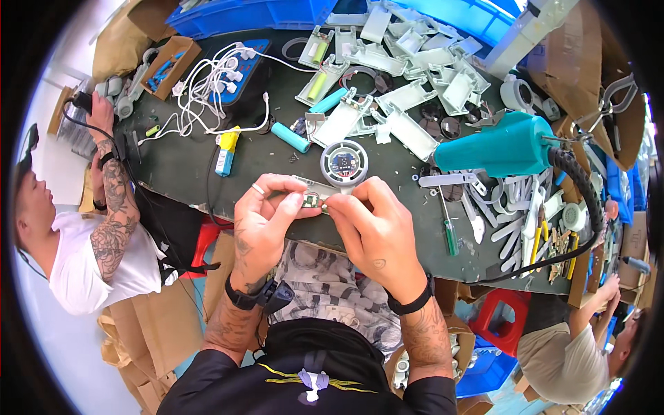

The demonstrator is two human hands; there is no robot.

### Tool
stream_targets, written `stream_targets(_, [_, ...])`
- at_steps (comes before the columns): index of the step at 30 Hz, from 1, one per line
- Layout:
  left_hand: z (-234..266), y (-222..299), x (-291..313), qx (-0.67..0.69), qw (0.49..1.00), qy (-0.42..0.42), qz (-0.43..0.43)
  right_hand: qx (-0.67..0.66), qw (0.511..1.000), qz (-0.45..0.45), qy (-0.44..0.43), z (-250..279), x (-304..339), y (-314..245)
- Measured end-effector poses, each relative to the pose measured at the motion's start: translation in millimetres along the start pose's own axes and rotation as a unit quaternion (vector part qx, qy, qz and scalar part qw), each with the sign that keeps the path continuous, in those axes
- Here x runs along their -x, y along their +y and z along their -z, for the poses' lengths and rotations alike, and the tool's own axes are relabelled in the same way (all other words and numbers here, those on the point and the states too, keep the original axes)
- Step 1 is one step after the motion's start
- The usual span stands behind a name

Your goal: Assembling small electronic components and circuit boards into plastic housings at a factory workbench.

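My left hand (266,216) pinches a small green circuit board (311,200) between thumb and fingertips, near the table's front edge. Close to the board's right end, the fingers of my right hand (379,232) are pressed together; what they hold is too small to make out. Just behind the board lies a pale plastic housing (318,187), partly covered by my fingers. Against it rests a round grey ring-shaped head (344,164) with a circuit inside, its face up.
Pale plastic shells (408,128) pile up at the back. A teal tool with a round body (494,145) and black hose lies to the right, beside a screwdriver (451,237) and loose handles. White cables (218,86) tangle at left. Co-workers sit on both sides.
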State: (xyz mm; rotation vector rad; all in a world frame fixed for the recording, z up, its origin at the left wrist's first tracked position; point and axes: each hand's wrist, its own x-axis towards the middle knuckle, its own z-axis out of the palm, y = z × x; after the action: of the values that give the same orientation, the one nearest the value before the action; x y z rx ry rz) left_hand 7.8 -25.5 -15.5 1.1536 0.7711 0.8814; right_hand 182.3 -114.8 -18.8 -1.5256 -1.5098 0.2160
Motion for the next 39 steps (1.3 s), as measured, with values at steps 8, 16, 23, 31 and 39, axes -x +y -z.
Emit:
stream_targets(8, [0.6,-0.1,6.4,-0.116,0.993,-0.002,-0.027,0.029,0.999,0.015,-0.008,0.1,-1.1,1.1])
stream_targets(16, [2.5,-1.4,8.3,-0.086,0.996,-0.005,-0.024,0.029,0.999,0.021,-0.027,0.5,-0.4,2.0])
stream_targets(23, [5.0,0.8,8.2,-0.110,0.993,-0.013,-0.033,0.023,0.999,0.013,-0.045,3.2,-0.7,2.4])
stream_targets(31, [9.0,5.1,2.4,-0.150,0.986,-0.048,-0.046,0.011,0.999,0.005,-0.035,3.2,-0.2,2.3])
stream_targets(39, [3.7,4.6,1.5,-0.193,0.976,-0.038,-0.094,0.008,1.000,0.005,-0.019,1.8,0.5,4.3])
